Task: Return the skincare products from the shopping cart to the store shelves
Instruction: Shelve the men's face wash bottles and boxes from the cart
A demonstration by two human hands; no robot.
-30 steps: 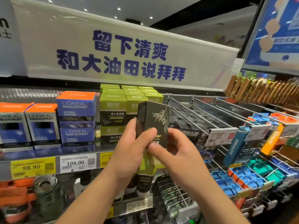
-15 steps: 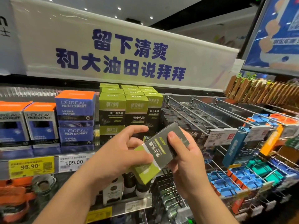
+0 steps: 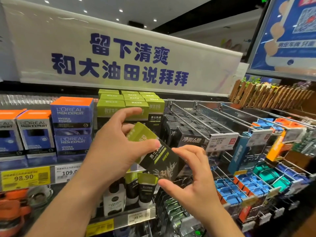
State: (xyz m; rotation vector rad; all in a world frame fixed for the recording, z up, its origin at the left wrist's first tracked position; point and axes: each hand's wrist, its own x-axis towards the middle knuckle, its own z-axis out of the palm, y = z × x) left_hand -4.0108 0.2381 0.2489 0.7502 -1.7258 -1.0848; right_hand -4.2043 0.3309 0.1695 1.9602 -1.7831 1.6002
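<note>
A green-and-black men's lotion box point(image 3: 154, 152) is held tilted in front of the shelf, green end up and to the left. My left hand point(image 3: 118, 147) grips its green upper part, thumb across the front face. My right hand point(image 3: 191, 182) pinches the black lower end between thumb and fingers. Right behind the box stand rows of matching green-and-black boxes point(image 3: 111, 110) on the upper shelf point(image 3: 41, 176). The shopping cart is out of view.
Blue-and-orange L'Oreal boxes point(image 3: 71, 127) fill the shelf to the left. Wire peg hooks point(image 3: 201, 120) with black, blue and orange packs jut out on the right. Tubes and bottles point(image 3: 131, 192) stand on the lower shelf. A white banner point(image 3: 119, 60) hangs overhead.
The box has turned over in both hands: the green end, low and left half a second ago, now points up-left, and the black end with the olive sprig points down-right.
</note>
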